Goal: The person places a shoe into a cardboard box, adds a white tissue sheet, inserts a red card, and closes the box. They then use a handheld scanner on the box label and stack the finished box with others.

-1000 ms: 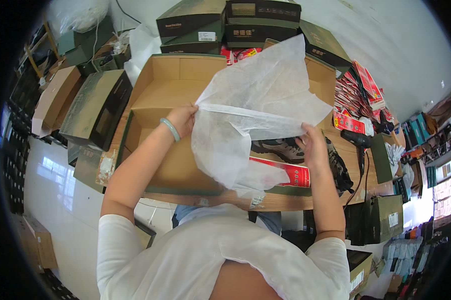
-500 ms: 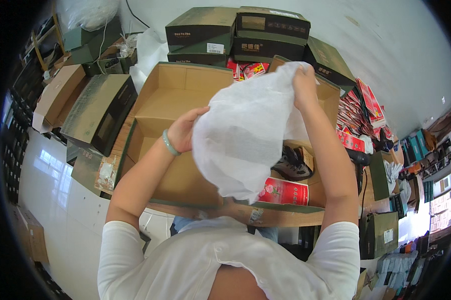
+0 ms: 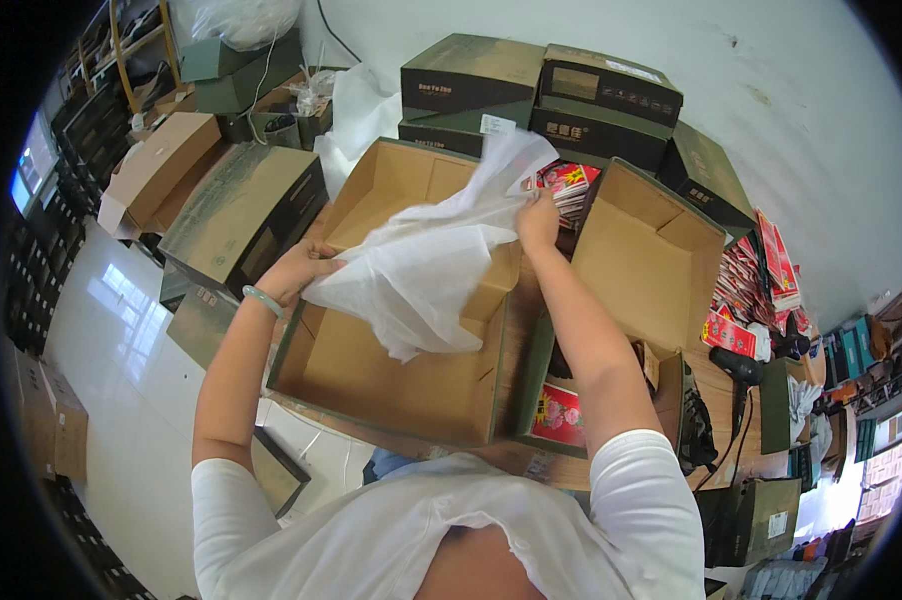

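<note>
A thin sheet of white wrapping paper (image 3: 401,285) hangs crumpled between my hands, over an open shoe box (image 3: 391,395) with a tan inside and its lid folded back. My left hand (image 3: 306,270) pinches the paper's left edge, a pale bangle on that wrist. At the paper's right side my right hand (image 3: 538,222) grips it. A second open shoe box (image 3: 651,255) stands to the right, with a red printed card (image 3: 559,415) inside. My right forearm covers much of that box. Beside it lies a dark shoe-like item (image 3: 698,425), only partly visible.
Closed shoe boxes (image 3: 476,80) are stacked along the wall, with another closed box (image 3: 241,210) at the left. Bundles of red cards (image 3: 741,275) lie at the right, near a black hair dryer (image 3: 736,365) with a cord. A tan carton (image 3: 161,175) stands at far left.
Both hands have come lower and left with the paper, now over the left box. The paper has folded from a broad hanging sheet into a crumpled spread. The view has shifted too.
</note>
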Tool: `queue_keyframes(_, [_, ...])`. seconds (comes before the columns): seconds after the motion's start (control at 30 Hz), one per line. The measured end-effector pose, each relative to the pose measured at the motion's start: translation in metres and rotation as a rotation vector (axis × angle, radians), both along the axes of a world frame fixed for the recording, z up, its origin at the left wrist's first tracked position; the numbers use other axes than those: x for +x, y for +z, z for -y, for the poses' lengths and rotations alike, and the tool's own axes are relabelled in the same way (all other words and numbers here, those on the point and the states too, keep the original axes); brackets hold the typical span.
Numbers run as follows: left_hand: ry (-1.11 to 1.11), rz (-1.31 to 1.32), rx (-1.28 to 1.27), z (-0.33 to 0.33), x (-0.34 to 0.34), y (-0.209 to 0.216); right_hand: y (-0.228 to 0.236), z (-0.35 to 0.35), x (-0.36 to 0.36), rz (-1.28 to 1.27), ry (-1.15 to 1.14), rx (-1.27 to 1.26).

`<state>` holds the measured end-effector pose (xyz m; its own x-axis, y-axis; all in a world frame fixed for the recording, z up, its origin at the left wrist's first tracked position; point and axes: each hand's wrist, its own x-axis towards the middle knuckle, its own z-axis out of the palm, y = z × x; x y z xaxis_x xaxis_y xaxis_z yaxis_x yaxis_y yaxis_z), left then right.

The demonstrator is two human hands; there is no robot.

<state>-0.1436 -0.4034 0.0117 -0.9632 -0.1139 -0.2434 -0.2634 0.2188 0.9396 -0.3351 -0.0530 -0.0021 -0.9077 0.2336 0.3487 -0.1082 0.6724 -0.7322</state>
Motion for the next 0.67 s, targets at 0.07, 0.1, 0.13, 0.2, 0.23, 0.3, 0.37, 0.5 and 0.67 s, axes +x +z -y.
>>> queue_keyframes(0.07, [-0.16, 0.14, 0.086, 0.009, 0.007, 0.008, -0.006, -0.019, -0.017, 0.13, -0.007, -0.003])
queue_keyframes(0.1, [-0.21, 0.193, 0.193, 0.018, 0.008, 0.007, -0.01, -0.025, -0.03, 0.194, -0.012, -0.006])
queue_keyframes(0.13, [-0.26, 0.246, 0.3, 0.023, 0.009, 0.007, -0.012, -0.028, -0.04, 0.189, 0.004, 0.028])
queue_keyframes(0.2, [-0.19, 0.105, 0.445, 0.008, 0.015, 0.016, -0.015, -0.034, -0.053, 0.181, 0.022, 0.096])
queue_keyframes(0.23, [-0.148, 0.036, 0.519, -0.002, 0.018, 0.017, -0.016, -0.03, -0.053, 0.184, 0.026, 0.034])
queue_keyframes(0.3, [-0.042, -0.073, 0.453, -0.01, 0.012, 0.003, -0.006, -0.013, -0.042, 0.189, 0.038, -0.085])
queue_keyframes(0.37, [0.086, -0.107, 0.123, -0.01, 0.005, -0.023, 0.009, 0.023, 0.002, 0.042, -0.214, 0.119])
queue_keyframes(0.5, [0.146, -0.205, -0.483, -0.022, 0.004, -0.036, 0.004, 0.032, 0.129, -0.316, 0.295, 0.074])
queue_keyframes(0.67, [-0.037, 0.013, 0.162, -0.006, 0.017, -0.029, -0.019, 0.01, 0.22, 0.864, 0.399, -0.463])
